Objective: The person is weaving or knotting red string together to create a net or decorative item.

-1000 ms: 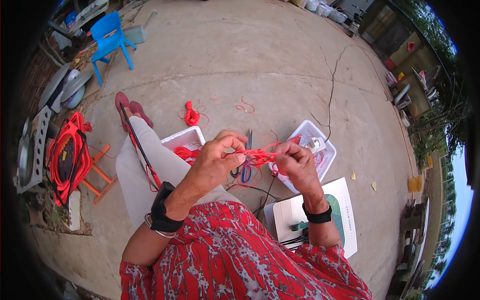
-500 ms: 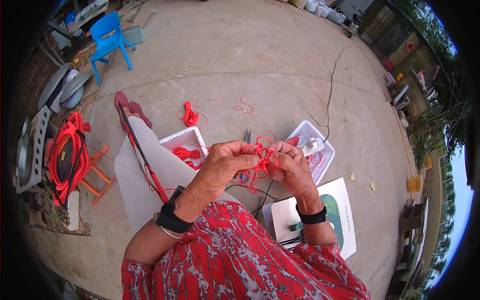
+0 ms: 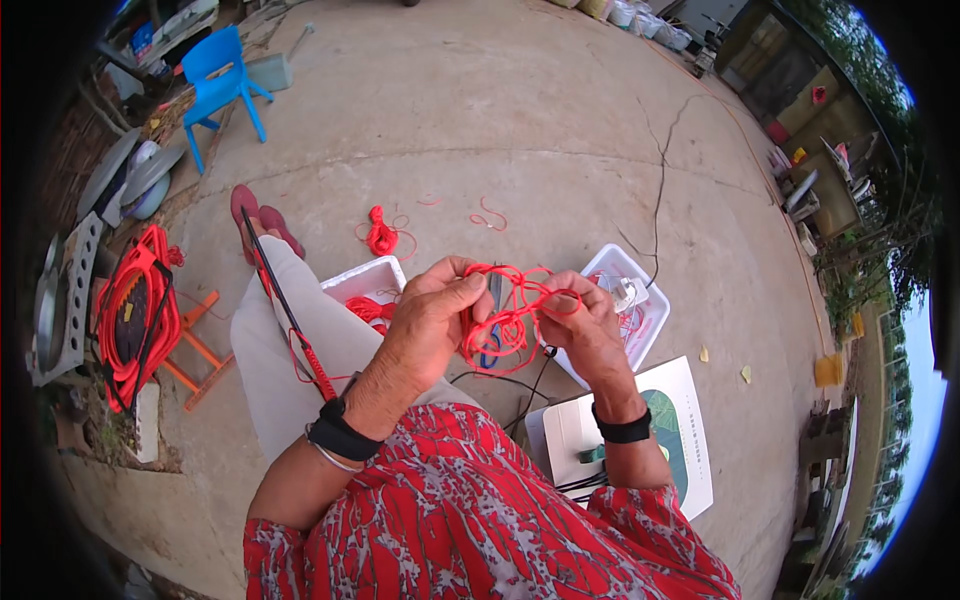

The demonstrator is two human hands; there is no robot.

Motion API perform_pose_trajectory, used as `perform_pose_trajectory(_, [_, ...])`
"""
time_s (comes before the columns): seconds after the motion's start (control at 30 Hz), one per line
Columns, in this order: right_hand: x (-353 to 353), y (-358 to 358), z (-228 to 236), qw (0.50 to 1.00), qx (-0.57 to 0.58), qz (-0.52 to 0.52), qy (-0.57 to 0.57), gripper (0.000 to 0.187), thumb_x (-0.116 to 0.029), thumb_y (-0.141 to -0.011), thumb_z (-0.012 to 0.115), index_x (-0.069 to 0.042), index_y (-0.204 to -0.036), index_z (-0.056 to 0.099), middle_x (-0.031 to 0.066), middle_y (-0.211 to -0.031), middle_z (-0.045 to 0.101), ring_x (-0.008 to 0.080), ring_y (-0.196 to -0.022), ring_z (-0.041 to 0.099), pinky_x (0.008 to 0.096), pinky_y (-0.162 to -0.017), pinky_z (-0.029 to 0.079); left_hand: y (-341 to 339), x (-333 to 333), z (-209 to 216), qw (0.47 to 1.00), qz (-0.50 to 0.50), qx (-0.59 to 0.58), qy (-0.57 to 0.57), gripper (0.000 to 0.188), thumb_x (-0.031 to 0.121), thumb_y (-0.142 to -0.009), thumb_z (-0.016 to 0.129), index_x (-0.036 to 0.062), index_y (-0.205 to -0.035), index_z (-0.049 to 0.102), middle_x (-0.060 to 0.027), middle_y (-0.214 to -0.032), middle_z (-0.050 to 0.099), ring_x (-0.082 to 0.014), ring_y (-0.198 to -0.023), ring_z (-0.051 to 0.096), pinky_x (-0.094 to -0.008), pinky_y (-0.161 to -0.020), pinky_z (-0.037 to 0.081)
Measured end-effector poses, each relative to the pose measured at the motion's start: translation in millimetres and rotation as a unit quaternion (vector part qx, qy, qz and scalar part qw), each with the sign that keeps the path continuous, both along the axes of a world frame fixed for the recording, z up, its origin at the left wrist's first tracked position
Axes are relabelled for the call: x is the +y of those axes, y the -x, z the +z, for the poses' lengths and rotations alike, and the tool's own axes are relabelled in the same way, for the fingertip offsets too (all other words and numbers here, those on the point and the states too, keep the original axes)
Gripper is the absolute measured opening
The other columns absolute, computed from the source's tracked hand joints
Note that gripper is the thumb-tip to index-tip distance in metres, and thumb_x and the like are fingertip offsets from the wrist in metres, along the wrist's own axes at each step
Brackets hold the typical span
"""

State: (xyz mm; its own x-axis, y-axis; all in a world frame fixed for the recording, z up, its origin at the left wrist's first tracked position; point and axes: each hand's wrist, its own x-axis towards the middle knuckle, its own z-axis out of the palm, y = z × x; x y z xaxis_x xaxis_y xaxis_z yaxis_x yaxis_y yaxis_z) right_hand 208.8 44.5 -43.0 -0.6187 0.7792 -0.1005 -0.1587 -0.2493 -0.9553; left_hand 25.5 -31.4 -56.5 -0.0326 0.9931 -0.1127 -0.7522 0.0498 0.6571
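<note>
Between my hands hangs a looped tangle of thin red cord (image 3: pixel 510 318). My left hand (image 3: pixel 435 315) pinches its left side between thumb and fingers. On the other side, my right hand (image 3: pixel 583 325) grips a loop of the same cord with the fingertips closed. Behind the cord, partly hidden, are blue-handled scissors (image 3: pixel 489 350) on the ground. A white foam box (image 3: pixel 372 275) with red cord in it stands just beyond my left hand. Close to my right hand is a white plastic basket (image 3: pixel 655 312) holding a white plug-like item and some red strands.
A small red cord bundle (image 3: pixel 381 236) and loose scraps lie on the concrete. At the left are a coil of red cord on a frame (image 3: pixel 135 315), a blue chair (image 3: pixel 215 85) and a long dark rod (image 3: pixel 285 305). A white printed box (image 3: pixel 685 420) sits right; a black cable (image 3: pixel 660 180) crosses the ground.
My hands have moved apart, mostly the left one leftward. The bunched red cord between them is now spread into wider, open loops.
</note>
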Motion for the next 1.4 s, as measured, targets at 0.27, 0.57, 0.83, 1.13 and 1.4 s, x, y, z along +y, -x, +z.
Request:
perform_pose_trajectory(0.27, [4,4,-4,0.999,0.047,-0.008,0.02,0.007,-0.012,-0.09,0.058,-0.006,-0.087,0.059,-0.0062,-0.063,0.047,0.0021,-0.048,0.033,0.0195,-0.044,0.024,-11,-6,5,0.997,-0.036,0.041,0.061,0.015,0.016,-0.089,0.057,0.002,-0.094,0.055,0.0015,-0.066,0.047,-0.0064,-0.053,0.044,-0.0216,-0.046,0.034])
perform_pose_trajectory(0.57, [15,-27,34,0.991,-0.011,0.002,-0.131,0.013,-0.014,-0.091,0.058,-0.002,-0.096,0.061,-0.0047,-0.062,0.046,0.0024,-0.054,0.041,0.0191,-0.049,0.032,11,-12,27,0.992,-0.017,0.115,0.054,0.016,0.008,-0.09,0.048,-0.0017,-0.098,0.058,0.005,-0.05,0.034,-0.0033,-0.04,0.026,-0.0218,-0.036,0.026])
perform_pose_trajectory(0.83, [29,-36,55,0.939,-0.191,-0.016,-0.286,0.011,-0.008,-0.089,0.061,0.001,-0.094,0.065,-0.0007,-0.079,0.061,0.006,-0.071,0.052,0.0212,-0.064,0.043,11,-15,29,0.99,-0.045,0.124,0.053,0.017,0.013,-0.09,0.052,-0.0005,-0.097,0.06,0.0065,-0.051,0.035,-0.0023,-0.04,0.025,-0.0224,-0.035,0.019])
perform_pose_trajectory(1.13, [20,-32,48,0.954,-0.161,0.007,-0.251,0.014,-0.012,-0.089,0.062,0.0,-0.096,0.065,-0.0011,-0.078,0.061,0.0052,-0.069,0.053,0.021,-0.063,0.044,7,-14,26,0.993,-0.077,0.067,0.054,0.019,0.016,-0.095,0.045,0.003,-0.095,0.059,0.0029,-0.047,0.034,-0.0043,-0.037,0.025,-0.0207,-0.033,0.02])
perform_pose_trajectory(1.4, [26,-36,39,0.953,-0.131,-0.036,-0.273,0.015,-0.016,-0.09,0.063,-0.002,-0.095,0.065,-0.0042,-0.064,0.055,0.0015,-0.051,0.039,0.0181,-0.045,0.028,5,-15,27,0.99,-0.092,0.094,0.052,0.022,0.019,-0.095,0.043,0.0028,-0.089,0.057,0.0018,-0.045,0.032,-0.0069,-0.035,0.026,-0.0226,-0.033,0.021])
